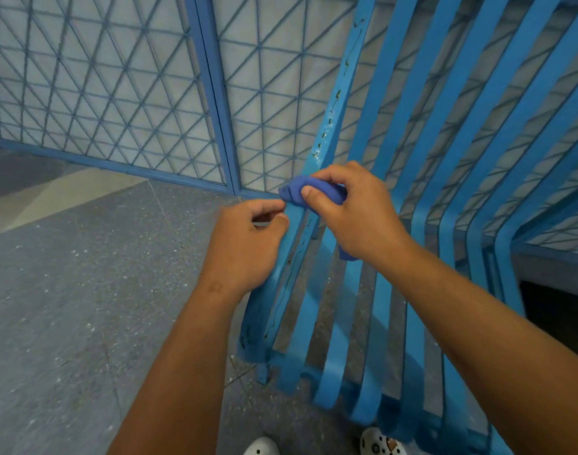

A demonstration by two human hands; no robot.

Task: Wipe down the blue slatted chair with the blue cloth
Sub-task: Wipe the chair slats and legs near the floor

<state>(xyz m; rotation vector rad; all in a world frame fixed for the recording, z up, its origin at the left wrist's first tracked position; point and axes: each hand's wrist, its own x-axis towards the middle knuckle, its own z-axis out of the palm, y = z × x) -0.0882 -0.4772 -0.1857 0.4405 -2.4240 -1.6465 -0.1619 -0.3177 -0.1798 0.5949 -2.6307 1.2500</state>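
Grey speckled floor (pixel 84 290), blue mesh fence (pixel 116 93); right hand (pixel 356 211) bunching blue cloth (pixel 297 188) on blue slatted chair (pixel 445 159), left hand (pixel 245 244) curled round leftmost slat, fingertips hidden.

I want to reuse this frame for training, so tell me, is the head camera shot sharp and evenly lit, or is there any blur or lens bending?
Head view: soft, even light with no glare and only faint shadows; the wide lens bows the chair slats and the fence lines; the left hand is slightly smeared by motion, while the right hand and cloth look sharper.
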